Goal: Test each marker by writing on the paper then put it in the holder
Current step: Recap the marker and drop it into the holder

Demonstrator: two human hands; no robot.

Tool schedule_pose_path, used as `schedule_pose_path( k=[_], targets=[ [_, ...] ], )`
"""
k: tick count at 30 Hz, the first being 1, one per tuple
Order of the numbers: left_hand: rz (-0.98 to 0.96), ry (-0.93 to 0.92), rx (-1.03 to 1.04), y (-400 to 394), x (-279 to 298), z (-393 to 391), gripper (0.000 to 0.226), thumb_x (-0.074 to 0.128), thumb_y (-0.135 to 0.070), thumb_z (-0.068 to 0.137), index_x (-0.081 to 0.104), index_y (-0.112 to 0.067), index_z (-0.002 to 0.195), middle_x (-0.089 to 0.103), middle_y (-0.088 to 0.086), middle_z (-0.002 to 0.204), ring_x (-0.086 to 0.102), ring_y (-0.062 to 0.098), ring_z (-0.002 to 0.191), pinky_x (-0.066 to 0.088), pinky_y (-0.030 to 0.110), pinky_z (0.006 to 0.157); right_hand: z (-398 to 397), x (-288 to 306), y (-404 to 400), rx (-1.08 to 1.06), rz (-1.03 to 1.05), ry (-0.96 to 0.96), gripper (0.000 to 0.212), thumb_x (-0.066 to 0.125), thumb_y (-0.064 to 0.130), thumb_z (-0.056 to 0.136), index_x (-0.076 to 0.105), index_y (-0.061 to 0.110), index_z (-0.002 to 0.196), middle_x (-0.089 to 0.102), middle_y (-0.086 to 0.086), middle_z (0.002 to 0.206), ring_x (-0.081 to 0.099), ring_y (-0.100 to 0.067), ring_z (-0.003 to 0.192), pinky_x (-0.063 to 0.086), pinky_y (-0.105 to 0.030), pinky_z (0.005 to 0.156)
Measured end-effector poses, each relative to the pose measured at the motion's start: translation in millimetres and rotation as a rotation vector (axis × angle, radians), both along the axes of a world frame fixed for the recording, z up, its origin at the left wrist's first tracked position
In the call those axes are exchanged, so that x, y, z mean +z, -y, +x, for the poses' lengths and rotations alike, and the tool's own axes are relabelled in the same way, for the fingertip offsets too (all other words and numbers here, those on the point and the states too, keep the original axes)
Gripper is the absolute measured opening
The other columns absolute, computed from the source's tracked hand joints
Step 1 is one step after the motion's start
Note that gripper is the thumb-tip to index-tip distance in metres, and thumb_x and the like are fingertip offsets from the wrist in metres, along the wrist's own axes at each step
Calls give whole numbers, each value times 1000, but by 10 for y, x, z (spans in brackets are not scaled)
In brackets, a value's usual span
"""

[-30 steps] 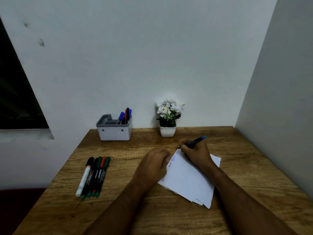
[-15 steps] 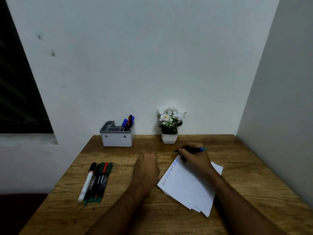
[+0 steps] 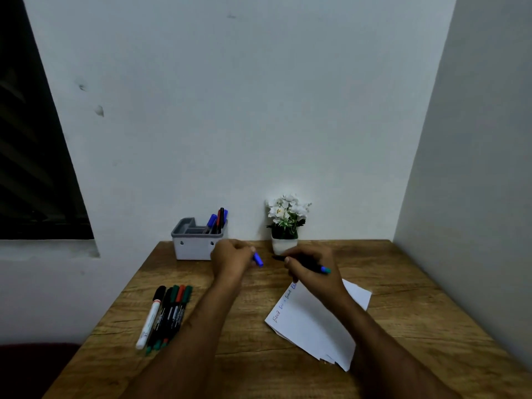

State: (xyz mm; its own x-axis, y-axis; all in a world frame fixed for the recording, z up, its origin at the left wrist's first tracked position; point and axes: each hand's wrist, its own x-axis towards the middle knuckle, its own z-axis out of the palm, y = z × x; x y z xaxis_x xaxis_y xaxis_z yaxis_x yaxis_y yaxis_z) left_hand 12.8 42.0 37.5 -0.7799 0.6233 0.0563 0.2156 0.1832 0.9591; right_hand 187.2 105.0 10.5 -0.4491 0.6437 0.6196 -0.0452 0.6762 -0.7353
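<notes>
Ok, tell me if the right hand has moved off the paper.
Yes. The right hand, gripping the marker, lifted off the paper toward the flower pot.

The cap (image 3: 258,259) pinched in the left hand's fingers (image 3: 251,250) is bright blue. The marker (image 3: 302,264) gripped by the right hand (image 3: 309,272) has a black barrel with a teal-blue end behind the fingers. The paper (image 3: 313,326) under that hand is white, with red and blue writing along its edge. The holder (image 3: 195,249) beyond the left fingers is pale grey with a darker grey rim, holding blue, red and black markers (image 3: 217,223). The desk (image 3: 403,298) is brown woodgrain.
</notes>
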Motion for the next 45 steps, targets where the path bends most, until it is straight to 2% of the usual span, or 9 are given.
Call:
schedule_pose_path(
  k=[2,5,19,22,31,36,40,42,45],
  targets=[
    [119,348,5,30,85,-24,6,69,1,86,71,-4,83,73,16,86,73,22,70,58,26,59,-20,39,89,6,27,-8,14,72,2,90,81,10,97,76,1,75,73,-20,63,61,-35,59],
    [241,582,8,102,138,-13,9,65,11,85,67,5,91,69,19,92,72,28,81,59,26,52,-54,63,174,6,73,-12,14,72,2,89,80,10,97,76,0,76,73,-22,63,63,-41,59],
    [277,766,-140,216,90,203,10,57,15,86,64,11,93,68,23,94,71,32,84,62,33,69,-132,-19,249,-11,1,-59,7,80,6,88,76,9,93,77,-1,75,75,-17,64,62,-32,60],
    [295,761,-117,210,111,208,10,56,15,87,64,10,89,67,21,91,70,31,81,62,32,65,-155,-24,220,-37,42,-66,7,81,5,86,80,10,91,76,5,76,73,-13,70,56,-22,64],
    [344,664,52,194,47,84,12,59,16,83,65,10,91,66,17,74,67,17,54,59,27,54,-391,-92,211,32,-23,-51,12,72,3,91,80,11,93,74,9,76,70,-8,71,50,-19,65],
    [336,611,53,190,26,-54,21,58,19,82,65,7,97,68,22,85,69,28,75,57,28,53,-612,-118,223,57,14,-27,20,71,0,92,80,11,106,79,6,94,74,-9,89,55,-19,77],
    [374,555,114,224,26,-267,25,64,17,79,70,0,97,71,17,84,70,25,75,59,33,60,-842,-178,178,66,150,119,36,75,8,87,73,16,121,76,7,112,71,-6,102,57,-21,88],
    [384,431,153,258,57,-414,32,69,15,76,71,-6,99,72,14,87,72,24,79,62,37,70,-925,-224,141,42,191,253,45,76,8,83,70,22,125,74,10,114,68,-3,101,55,-16,87],
    [372,88,177,329,135,-628,39,77,7,74,68,-13,105,73,3,88,71,15,81,60,32,74,-1037,-250,97,-13,235,380,35,68,4,87,71,24,115,73,8,105,66,-4,93,58,-24,79]
  ],
)
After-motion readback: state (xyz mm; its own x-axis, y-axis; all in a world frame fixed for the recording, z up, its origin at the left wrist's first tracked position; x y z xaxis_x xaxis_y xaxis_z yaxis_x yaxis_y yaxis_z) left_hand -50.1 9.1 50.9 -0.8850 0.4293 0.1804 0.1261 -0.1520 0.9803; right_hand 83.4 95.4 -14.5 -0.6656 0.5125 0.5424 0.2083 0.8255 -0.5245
